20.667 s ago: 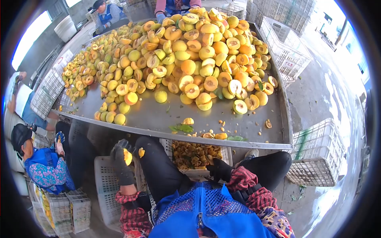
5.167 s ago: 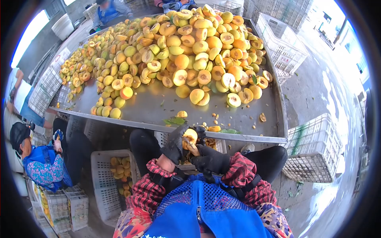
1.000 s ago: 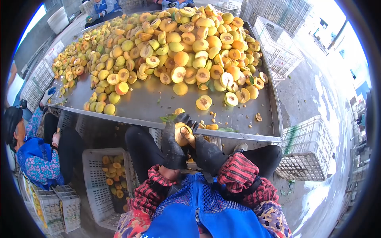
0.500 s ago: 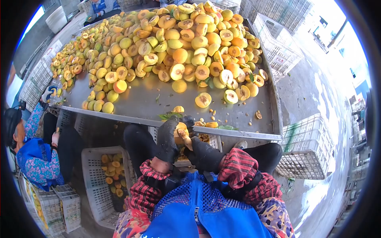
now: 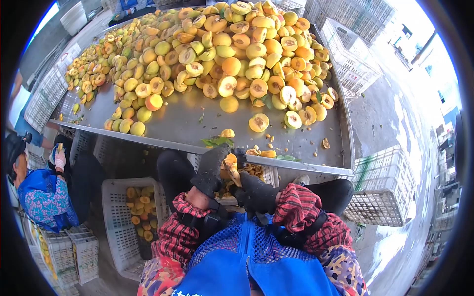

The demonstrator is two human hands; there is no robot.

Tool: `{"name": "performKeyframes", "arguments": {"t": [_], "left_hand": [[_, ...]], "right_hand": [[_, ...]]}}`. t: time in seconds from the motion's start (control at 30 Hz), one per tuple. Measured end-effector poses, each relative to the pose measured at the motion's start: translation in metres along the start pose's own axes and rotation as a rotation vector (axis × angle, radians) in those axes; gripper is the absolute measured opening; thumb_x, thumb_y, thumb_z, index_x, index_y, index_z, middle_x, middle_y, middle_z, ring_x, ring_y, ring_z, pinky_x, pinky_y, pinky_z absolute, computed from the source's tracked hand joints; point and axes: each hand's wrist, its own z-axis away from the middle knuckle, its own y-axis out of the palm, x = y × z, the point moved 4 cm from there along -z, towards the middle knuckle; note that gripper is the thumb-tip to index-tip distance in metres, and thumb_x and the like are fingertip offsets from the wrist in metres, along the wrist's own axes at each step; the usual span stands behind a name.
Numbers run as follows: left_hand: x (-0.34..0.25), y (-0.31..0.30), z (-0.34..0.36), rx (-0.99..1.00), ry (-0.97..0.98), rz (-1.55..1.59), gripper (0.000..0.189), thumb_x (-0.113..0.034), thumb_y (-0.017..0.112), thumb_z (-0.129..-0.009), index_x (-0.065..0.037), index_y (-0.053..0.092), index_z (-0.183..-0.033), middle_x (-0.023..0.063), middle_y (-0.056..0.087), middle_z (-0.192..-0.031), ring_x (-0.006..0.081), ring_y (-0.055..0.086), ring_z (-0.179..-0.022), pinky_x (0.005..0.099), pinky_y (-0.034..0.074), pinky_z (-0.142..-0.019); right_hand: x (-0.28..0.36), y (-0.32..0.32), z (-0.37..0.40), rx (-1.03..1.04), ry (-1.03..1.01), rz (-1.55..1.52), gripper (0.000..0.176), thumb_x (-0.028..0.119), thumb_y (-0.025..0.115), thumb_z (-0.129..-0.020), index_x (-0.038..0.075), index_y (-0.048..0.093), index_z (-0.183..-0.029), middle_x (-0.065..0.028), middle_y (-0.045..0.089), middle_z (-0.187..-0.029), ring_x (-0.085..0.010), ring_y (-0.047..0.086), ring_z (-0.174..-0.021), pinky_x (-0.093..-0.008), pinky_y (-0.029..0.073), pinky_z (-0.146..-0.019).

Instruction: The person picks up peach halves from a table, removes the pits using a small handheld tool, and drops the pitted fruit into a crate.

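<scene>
Surface (image 5: 192, 126): 1, metal, rimmed. Pile of cut fruit (image 5: 247, 61) on it, too many to count.

Crates close to me: 3. Left crate (image 5: 116, 212) has fruit halves in it, overlapping, no clean count. Middle crate (image 5: 271, 177) is between my legs, partly under the rim, scraps in it. Right crate (image 5: 377, 197) sits off the right corner; can't read its contents. More crates stacked farther off, not counted. Co-worker (image 5: 47, 200) at far left, 1.

My hands: 2, dark gloves, on my side of the near rim. Left hand (image 5: 210, 170) is curled round 1 fruit piece (image 5: 230, 159). Right hand (image 5: 259, 192) has its fingers closed on the near end of 1 pale slim piece (image 5: 234, 176); can't tell if that's a tool handle.

Key relation: fruit piece is ahead and slightly left of my right fingers, inside my left ones, so left is nearer. Slim piece's long axis runs away from me, far end leaning left, meeting the fruit. Whether it's in the flesh or just against it, can't tell.

Lone half (image 5: 258, 123) on bare metal, 1, apart from the pile. Near the rim: green leaves (image 5: 217, 141), overlapping, no sure count.
</scene>
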Motion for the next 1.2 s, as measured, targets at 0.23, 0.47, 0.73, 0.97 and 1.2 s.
{"name": "performKeyframes", "arguments": {"t": [0.23, 0.47, 0.73, 0.97, 1.2], "left_hand": [[0.010, -0.001, -0.002, -0.075, 0.029, 0.109, 0.028, -0.010, 0.049, -0.084, 0.002, 0.058, -0.107, 0.0153, 0.064, -0.101, 0.0227, 0.062, -0.094, 0.0327, 0.048, -0.085], [0.037, 0.019, -0.004, -0.038, -0.232, 0.425, 0.026, -0.014, 0.045, -0.090, 0.001, 0.061, -0.104, 0.0116, 0.066, -0.094, 0.0179, 0.063, -0.084, 0.0298, 0.050, -0.080], [0.039, 0.018, 0.001, -0.078, 0.012, 0.553, 0.031, -0.018, 0.040, -0.093, 0.003, 0.061, -0.102, 0.0118, 0.065, -0.097, 0.0175, 0.062, -0.085, 0.0294, 0.049, -0.082], [0.016, 0.008, 0.012, -0.199, 0.097, 0.449, 0.034, -0.021, 0.038, -0.094, 0.004, 0.057, -0.106, 0.0133, 0.064, -0.099, 0.0203, 0.062, -0.088, 0.0331, 0.048, -0.084], [0.008, 0.007, 0.011, -0.300, 0.247, 0.149, 0.039, -0.027, 0.036, -0.096, 0.004, 0.058, -0.106, 0.0120, 0.064, -0.095, 0.0182, 0.062, -0.084, 0.0302, 0.049, -0.079]], "right_hand": [[0.008, 0.000, 0.008, 0.048, 0.046, -0.359, 0.027, 0.012, 0.049, -0.085, 0.002, 0.041, -0.109, -0.0099, 0.054, -0.071, -0.0178, 0.055, -0.045, -0.0304, 0.045, -0.036], [-0.006, 0.006, -0.012, -0.085, 0.006, 0.241, 0.027, 0.018, 0.051, -0.087, 0.003, 0.041, -0.109, -0.0060, 0.053, -0.069, -0.0175, 0.054, -0.044, -0.0295, 0.045, -0.035], [-0.004, 0.000, -0.007, 0.119, 0.042, -0.214, 0.028, 0.016, 0.050, -0.088, -0.002, 0.042, -0.108, -0.0119, 0.056, -0.074, -0.0183, 0.056, -0.048, -0.0299, 0.045, -0.040], [0.005, 0.008, 0.004, 0.127, 0.053, -0.571, 0.023, 0.021, 0.052, -0.089, 0.002, 0.050, -0.101, -0.0051, 0.054, -0.069, -0.0110, 0.049, -0.046, -0.0222, 0.037, -0.039], [0.009, 0.011, 0.011, 0.213, -0.014, -0.815, 0.020, 0.022, 0.056, -0.088, 0.005, 0.053, -0.099, 0.0001, 0.053, -0.069, -0.0061, 0.046, -0.048, -0.0200, 0.035, -0.040]]}}
